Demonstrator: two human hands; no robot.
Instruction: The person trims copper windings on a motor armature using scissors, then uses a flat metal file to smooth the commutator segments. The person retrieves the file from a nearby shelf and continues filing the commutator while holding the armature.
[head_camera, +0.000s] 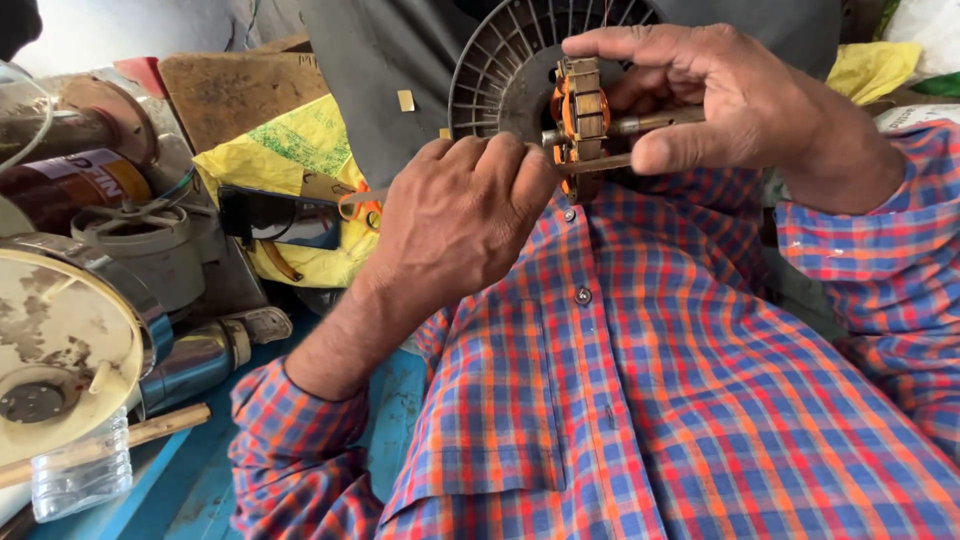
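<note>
A small motor armature (583, 112) with copper windings and a steel shaft is held up in front of my chest. My right hand (735, 95) grips it, fingers over the top and thumb under the shaft. My left hand (460, 215) is closed in a fist at the armature's lower left, pinching a thin tool or strip against the windings; the tip is hidden by my fingers. Behind the armature stands a dark round fan grille (500, 70).
At the left lie motor housings: a cream round cover (60, 350), a chrome cylinder (195, 360), a grey part (145, 245). A yellow bag (300, 150), a wooden stick (150, 432), a clear plastic bottle (80, 480) and a blue surface (200, 480) are nearby.
</note>
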